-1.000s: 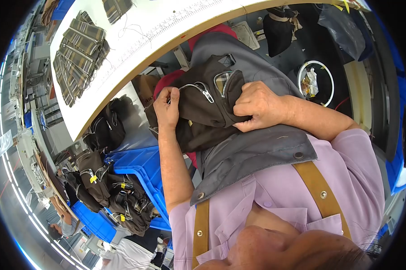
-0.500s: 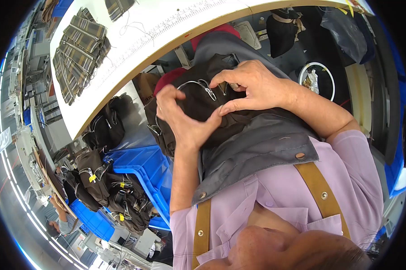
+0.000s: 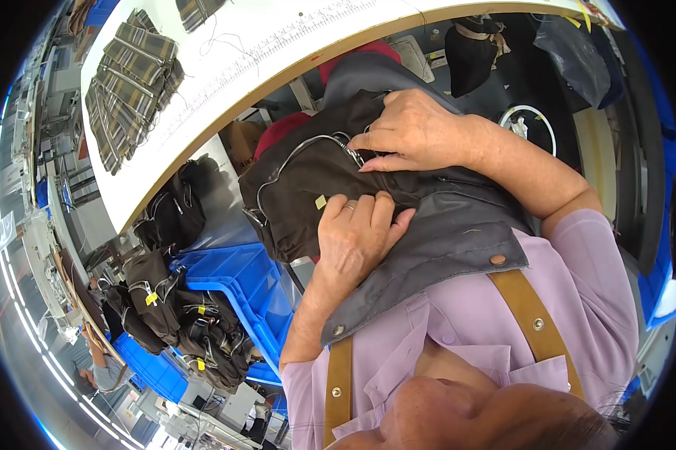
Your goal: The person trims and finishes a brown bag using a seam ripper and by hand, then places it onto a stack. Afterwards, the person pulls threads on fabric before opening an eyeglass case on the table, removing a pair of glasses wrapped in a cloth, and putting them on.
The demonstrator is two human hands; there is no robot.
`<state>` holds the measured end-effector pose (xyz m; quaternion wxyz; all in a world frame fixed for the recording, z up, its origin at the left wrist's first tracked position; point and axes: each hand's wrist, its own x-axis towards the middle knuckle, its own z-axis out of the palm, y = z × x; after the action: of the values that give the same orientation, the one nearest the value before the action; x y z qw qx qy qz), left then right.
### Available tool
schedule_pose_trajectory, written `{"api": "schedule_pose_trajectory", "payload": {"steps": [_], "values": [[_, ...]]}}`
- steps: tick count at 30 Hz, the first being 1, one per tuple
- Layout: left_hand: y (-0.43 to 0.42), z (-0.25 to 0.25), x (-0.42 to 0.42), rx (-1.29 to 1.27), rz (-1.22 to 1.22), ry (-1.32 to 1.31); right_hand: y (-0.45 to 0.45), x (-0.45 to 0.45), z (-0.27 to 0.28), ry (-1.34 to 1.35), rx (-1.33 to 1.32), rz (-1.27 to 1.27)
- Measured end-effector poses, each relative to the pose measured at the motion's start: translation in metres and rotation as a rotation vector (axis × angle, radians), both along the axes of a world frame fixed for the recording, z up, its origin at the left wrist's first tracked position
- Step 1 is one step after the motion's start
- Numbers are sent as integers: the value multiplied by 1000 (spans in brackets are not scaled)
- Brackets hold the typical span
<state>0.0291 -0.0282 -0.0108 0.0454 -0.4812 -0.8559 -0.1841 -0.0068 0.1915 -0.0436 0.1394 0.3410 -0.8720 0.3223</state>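
Observation:
A dark brown fabric bag [image 3: 293,191] lies across my lap, over a grey apron [image 3: 435,259]. Along its upper part curves a silver zipper [image 3: 285,161], its slider near my right hand. My right hand [image 3: 413,135] is closed, thumb and forefinger pinching at the zipper pull [image 3: 355,155]; part of the pull is covered by the fingers. Lower on the bag, my left hand [image 3: 353,240] has its fingers curled into the cloth, gripping it. A small yellow tag [image 3: 320,202] stands out just by the left fingertips.
A white table [image 3: 195,97] with a printed ruler edge curves ahead, holding plaid fabric pieces [image 3: 135,82]. Blue bins [image 3: 233,274] and several similar brown bags [image 3: 154,289] sit at left. A white ring-rimmed container [image 3: 551,135] is at right. Another person [image 3: 105,371] appears far left.
My left hand has moved down from the zipper onto the bag's front and curled its fingers there. My right hand's fingers have closed at the zipper pull. A yellow tag now shows.

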Motion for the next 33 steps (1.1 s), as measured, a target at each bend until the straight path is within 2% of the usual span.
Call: {"api": "schedule_pose_trajectory", "payload": {"steps": [3, 9, 18, 22, 25, 33], "values": [[-1, -6, 1, 31, -30, -26, 1, 1, 3, 87, 107, 28], [-4, -8, 3, -3, -110, 8, 3, 1, -9, 301, 155, 39], [-3, -8, 4, 59, -265, -5, 4, -10, -4, 79, -15, 21], [-2, -7, 2, 34, -332, -34, -5, -29, -13, 123, -88, -114], [-3, -6, 2, 16, -338, -35, -17, -37, -17, 104, -55, -195], [-8, -14, 5, 138, -255, -120, -19, -32, -15, 72, -124, -188]]}}
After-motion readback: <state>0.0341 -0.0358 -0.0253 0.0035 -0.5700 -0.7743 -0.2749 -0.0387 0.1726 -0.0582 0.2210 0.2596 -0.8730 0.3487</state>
